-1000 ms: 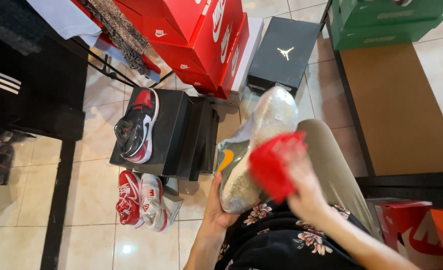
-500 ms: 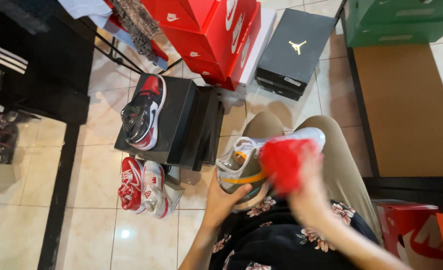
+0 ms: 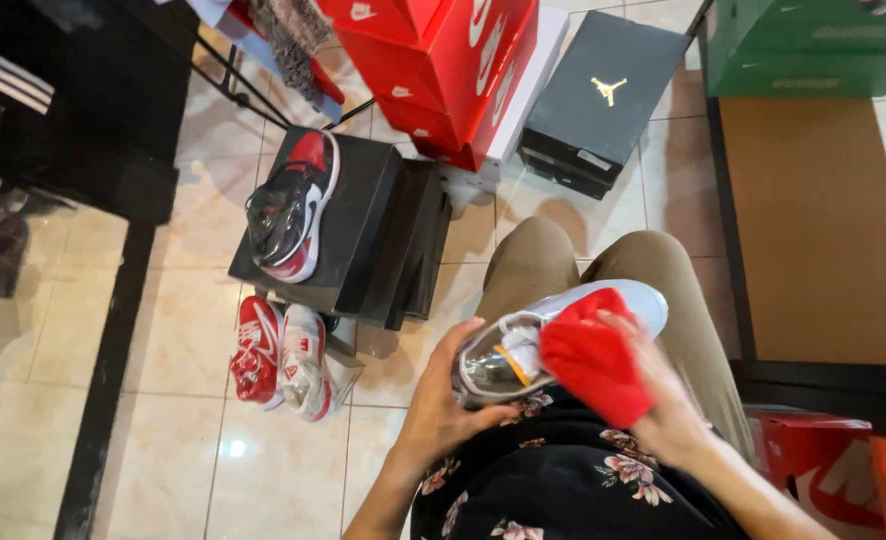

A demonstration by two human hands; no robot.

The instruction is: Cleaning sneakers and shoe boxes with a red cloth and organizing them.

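Observation:
A white and grey sneaker [image 3: 618, 300] lies across my lap, its opening toward my body. My left hand [image 3: 446, 392] grips its heel end from the left. My right hand [image 3: 663, 405] presses a red cloth [image 3: 591, 362] onto the middle of the shoe. My legs in khaki trousers [image 3: 543, 262] show under the sneaker.
A black and red sneaker [image 3: 291, 208] rests on a black box [image 3: 363, 225] ahead of me. A red and white pair [image 3: 283, 355] sits on the tiled floor. Red boxes [image 3: 443, 60], a dark box [image 3: 603, 95] and green boxes [image 3: 813, 45] stand beyond; more red boxes [image 3: 828, 465] at right.
The sneaker came down from sole-up in the air to lying on my lap, upper side showing. My right hand with the red cloth followed it down.

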